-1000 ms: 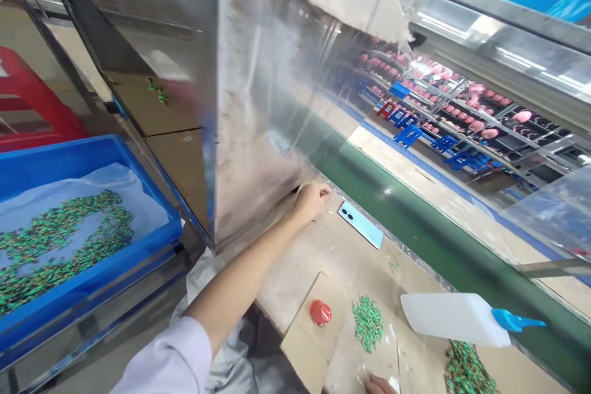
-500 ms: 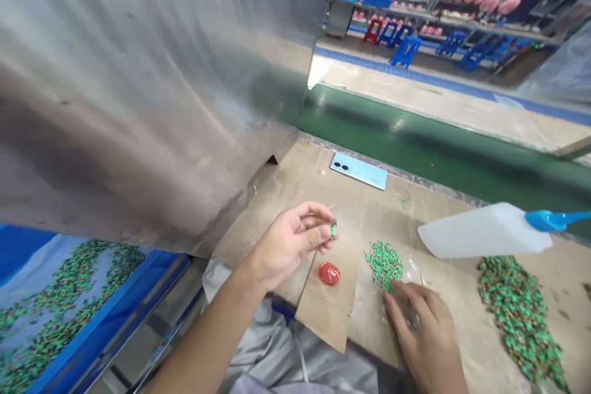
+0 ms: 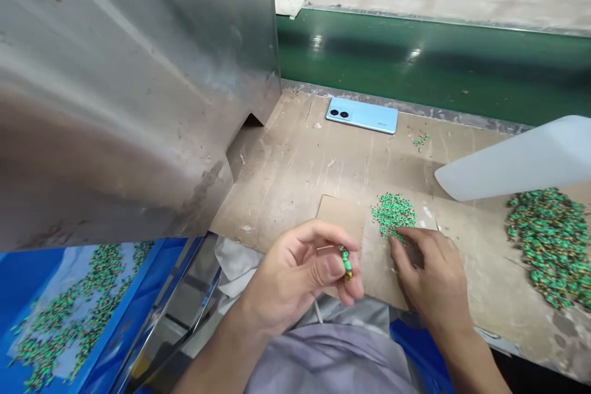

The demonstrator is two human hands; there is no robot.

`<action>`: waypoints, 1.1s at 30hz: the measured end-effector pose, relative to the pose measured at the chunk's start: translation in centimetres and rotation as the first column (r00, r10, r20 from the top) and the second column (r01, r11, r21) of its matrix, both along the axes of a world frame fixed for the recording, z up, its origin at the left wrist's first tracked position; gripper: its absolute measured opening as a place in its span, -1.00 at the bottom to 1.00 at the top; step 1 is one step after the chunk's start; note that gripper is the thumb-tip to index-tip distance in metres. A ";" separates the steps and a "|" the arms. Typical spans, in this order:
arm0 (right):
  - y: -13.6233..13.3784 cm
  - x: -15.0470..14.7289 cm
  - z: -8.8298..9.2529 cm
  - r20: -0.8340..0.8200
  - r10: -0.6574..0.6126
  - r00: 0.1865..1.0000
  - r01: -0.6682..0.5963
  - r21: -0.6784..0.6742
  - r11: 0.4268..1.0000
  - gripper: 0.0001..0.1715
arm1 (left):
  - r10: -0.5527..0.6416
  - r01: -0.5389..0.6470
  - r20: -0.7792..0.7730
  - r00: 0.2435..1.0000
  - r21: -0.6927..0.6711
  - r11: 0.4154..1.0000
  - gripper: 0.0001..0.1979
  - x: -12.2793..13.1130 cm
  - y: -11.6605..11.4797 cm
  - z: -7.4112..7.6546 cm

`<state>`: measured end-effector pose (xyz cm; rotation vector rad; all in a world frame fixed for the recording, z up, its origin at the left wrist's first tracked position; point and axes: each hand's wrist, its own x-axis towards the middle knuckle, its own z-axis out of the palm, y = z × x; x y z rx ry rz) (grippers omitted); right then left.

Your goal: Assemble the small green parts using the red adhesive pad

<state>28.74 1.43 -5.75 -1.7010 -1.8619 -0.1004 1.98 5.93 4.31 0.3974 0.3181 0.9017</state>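
Observation:
My left hand (image 3: 307,277) is closed in a pinch around a small green figure piece (image 3: 347,263) with a yellowish lower end, held upright between thumb and fingers. Over the cardboard's right part, my right hand (image 3: 429,271) rests at the near edge of a small heap of tiny green pieces (image 3: 394,212). Its thumb and index finger come together there; whatever lies between them is too small to make out. A cardboard strip (image 3: 341,212) lies partly under my left hand. The red oval object seen earlier is hidden from view.
A larger pile of green-and-gold pieces (image 3: 549,246) lies at right, beside a white plastic bottle (image 3: 517,160). Near the back edge lies a light blue phone (image 3: 362,116). A metal panel (image 3: 138,92) stands at left, above a blue tray (image 3: 152,283) with more green pieces.
The view has tilted down and come closer, so the far shelves have left it. My left hand now covers the red oval object and still holds the green piece. The right hand stays at the small heap.

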 end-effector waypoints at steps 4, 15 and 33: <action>0.1 0.0 0.0 -0.019 0.018 1.000 -0.018 -0.004 1.000 -0.80 | 0.032 -0.031 -0.020 0.999 0.080 0.996 -0.90 0.1 -0.2 0.5; -0.1 0.2 0.8 -0.294 -0.081 0.952 0.085 0.000 0.996 -0.83 | 0.114 -0.092 -0.293 0.949 0.089 0.992 -0.81 -0.3 -3.2 -1.0; -1.5 -6.7 6.8 -0.952 -0.079 0.295 -0.229 -0.151 0.962 -0.89 | 0.302 -0.140 -0.698 0.649 0.281 0.949 -0.86 1.4 -5.0 -1.9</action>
